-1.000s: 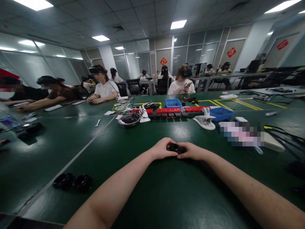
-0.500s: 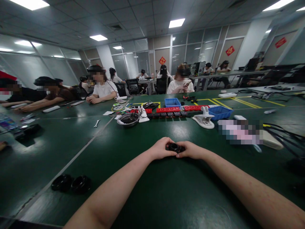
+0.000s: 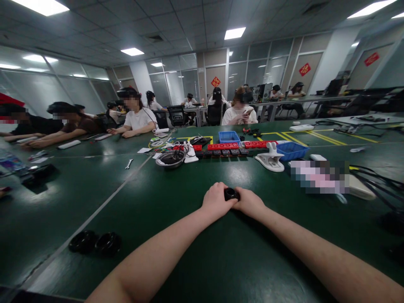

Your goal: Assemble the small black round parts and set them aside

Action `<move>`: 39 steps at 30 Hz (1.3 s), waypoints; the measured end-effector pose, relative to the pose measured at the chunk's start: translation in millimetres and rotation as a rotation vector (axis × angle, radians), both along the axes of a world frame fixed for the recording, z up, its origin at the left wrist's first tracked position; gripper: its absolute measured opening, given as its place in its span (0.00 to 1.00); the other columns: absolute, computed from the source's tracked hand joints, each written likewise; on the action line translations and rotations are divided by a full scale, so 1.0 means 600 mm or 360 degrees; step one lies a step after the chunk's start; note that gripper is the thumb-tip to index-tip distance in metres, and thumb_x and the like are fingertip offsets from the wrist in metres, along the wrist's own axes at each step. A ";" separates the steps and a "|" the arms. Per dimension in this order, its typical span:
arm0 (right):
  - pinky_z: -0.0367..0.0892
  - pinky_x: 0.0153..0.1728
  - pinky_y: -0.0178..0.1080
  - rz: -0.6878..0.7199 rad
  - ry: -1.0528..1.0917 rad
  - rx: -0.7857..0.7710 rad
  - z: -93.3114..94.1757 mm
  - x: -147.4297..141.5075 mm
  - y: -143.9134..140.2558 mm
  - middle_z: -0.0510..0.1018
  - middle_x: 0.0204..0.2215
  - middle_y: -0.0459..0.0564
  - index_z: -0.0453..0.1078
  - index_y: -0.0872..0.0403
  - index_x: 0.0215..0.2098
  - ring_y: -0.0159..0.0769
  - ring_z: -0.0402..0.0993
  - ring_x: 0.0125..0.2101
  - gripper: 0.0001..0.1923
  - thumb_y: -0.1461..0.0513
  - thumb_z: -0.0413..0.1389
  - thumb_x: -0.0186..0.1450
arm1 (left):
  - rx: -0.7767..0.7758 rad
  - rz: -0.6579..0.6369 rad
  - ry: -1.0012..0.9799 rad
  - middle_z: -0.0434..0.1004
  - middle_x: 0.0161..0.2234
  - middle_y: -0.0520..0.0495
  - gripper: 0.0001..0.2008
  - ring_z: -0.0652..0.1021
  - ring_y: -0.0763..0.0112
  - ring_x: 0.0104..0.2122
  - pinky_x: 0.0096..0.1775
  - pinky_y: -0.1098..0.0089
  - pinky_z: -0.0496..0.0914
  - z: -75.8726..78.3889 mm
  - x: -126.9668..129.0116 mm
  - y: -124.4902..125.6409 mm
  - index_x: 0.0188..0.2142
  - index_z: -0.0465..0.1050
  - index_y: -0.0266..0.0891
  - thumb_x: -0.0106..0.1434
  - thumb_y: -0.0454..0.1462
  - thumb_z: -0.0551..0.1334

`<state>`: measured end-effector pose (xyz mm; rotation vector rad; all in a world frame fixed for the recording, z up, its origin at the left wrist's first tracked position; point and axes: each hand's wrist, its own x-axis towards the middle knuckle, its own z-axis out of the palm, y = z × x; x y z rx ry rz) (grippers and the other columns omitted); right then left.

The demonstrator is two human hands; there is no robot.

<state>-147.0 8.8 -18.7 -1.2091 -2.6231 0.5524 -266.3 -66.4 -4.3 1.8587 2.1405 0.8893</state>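
Note:
Both hands meet around a small black ring-shaped part [image 3: 231,194] with a round opening facing up, over the middle of the green table [image 3: 189,261]. My left hand [image 3: 217,200] is closed on its left side, the thumb along the near edge. From the other side my right hand [image 3: 251,202] grips it, with the thumb near my left thumb. The fingers cover much of the part, so its lower side is hidden. Two similar black rings, a left one [image 3: 82,242] and a right one [image 3: 107,243], lie side by side at the lower left.
Beyond my hands stand a metal bowl [image 3: 171,160], red power strips [image 3: 223,146], a white clamp base [image 3: 270,158] and a blue basket [image 3: 292,150]. A small wrench [image 3: 128,164] lies at left. Black cables [image 3: 372,179] run along the right. Several people sit around the tables.
My hands have drawn closer together around the black ring-shaped part, and the fingers wrap it more tightly. The two rings at lower left have stayed put.

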 end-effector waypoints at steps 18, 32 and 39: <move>0.56 0.25 0.31 0.0819 0.0138 -0.0630 0.021 0.032 0.046 0.67 0.24 0.43 0.65 0.56 0.34 0.28 0.62 0.25 0.15 0.57 0.54 0.50 | -0.0104 -0.0735 -0.0234 0.64 0.33 0.49 0.20 0.66 0.73 0.30 0.30 0.73 0.62 -0.002 -0.051 0.021 0.36 0.64 0.38 0.44 0.42 0.63; 0.56 0.26 0.31 0.0805 0.0142 -0.0664 0.021 0.031 0.045 0.67 0.25 0.44 0.64 0.56 0.37 0.29 0.63 0.25 0.16 0.57 0.54 0.51 | -0.0107 -0.0734 -0.0275 0.64 0.33 0.49 0.20 0.66 0.72 0.30 0.30 0.73 0.62 -0.003 -0.049 0.021 0.36 0.64 0.38 0.43 0.42 0.63; 0.57 0.26 0.32 0.0789 0.0160 -0.0715 0.027 0.028 0.039 0.68 0.26 0.44 0.63 0.57 0.37 0.29 0.63 0.26 0.17 0.58 0.54 0.50 | -0.0132 -0.0690 -0.0264 0.63 0.33 0.49 0.20 0.66 0.73 0.30 0.30 0.73 0.62 0.004 -0.043 0.017 0.35 0.64 0.37 0.43 0.42 0.63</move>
